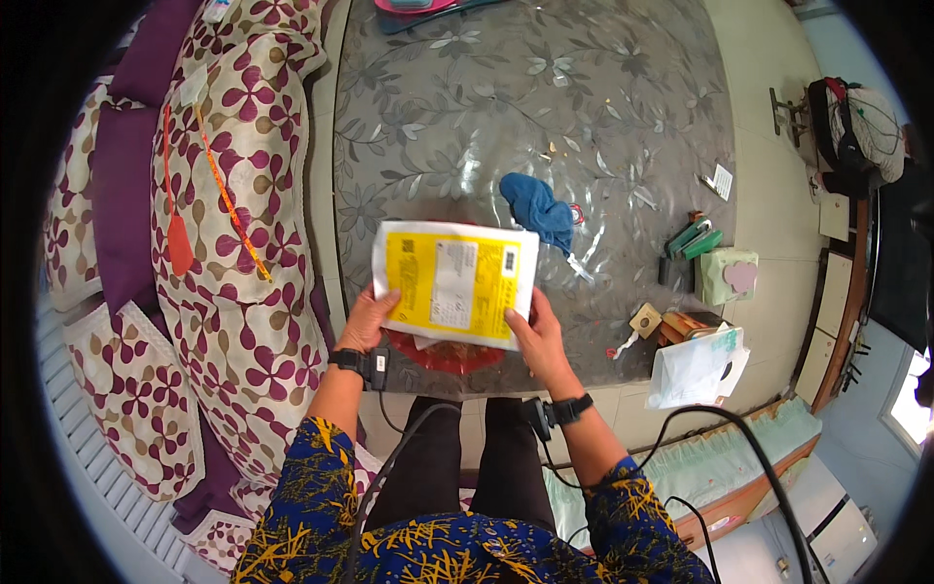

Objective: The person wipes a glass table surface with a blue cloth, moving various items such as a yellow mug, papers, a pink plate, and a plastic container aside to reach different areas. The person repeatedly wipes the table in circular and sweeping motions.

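Note:
A flat white packet with a yellow printed panel (pixel 452 285) is held between both hands, its written side facing up. My left hand (pixel 367 320) grips the packet's lower left edge, thumb on top. My right hand (pixel 538 332) grips the lower right edge the same way. Under the packet, partly hidden by it, is a red dish (pixel 445 358) on the table; its contents cannot be made out. Just right of the packet, a crumpled blue cloth (pixel 541 208) lies on the table.
The table (pixel 438 109) has a floral, glossy cover. At its right edge are a green stapler (pixel 689 237), a light green tissue pack (pixel 722 276) and a white plastic bag (pixel 693 369). A patterned sofa (pixel 248 182) holding a red fly swatter (pixel 179 244) stands left. Black cables (pixel 751 431) hang near my right arm.

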The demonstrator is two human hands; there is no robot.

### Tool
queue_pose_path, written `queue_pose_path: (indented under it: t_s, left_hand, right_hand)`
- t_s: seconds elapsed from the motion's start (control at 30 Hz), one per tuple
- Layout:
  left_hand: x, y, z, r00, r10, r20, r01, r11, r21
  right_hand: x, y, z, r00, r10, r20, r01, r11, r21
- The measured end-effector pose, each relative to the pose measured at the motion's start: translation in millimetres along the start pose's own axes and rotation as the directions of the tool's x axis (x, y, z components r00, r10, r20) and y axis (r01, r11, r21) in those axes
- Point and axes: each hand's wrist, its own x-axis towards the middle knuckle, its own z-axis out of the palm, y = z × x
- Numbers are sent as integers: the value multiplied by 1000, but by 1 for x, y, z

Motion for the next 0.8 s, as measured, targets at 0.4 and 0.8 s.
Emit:
queue_pose_path:
  t_s: [0.4,0.8]
  left_hand:
    - [66,73,-75,945,211,-251,-290,894,-341]
    - [-21,-14,-91,928,-6,-373,-140,921,-362]
  right_hand:
    - [143,-45,5,803,-577,152,206,29,-978]
    - [197,-29,96,671,-556,490,604,26,-797]
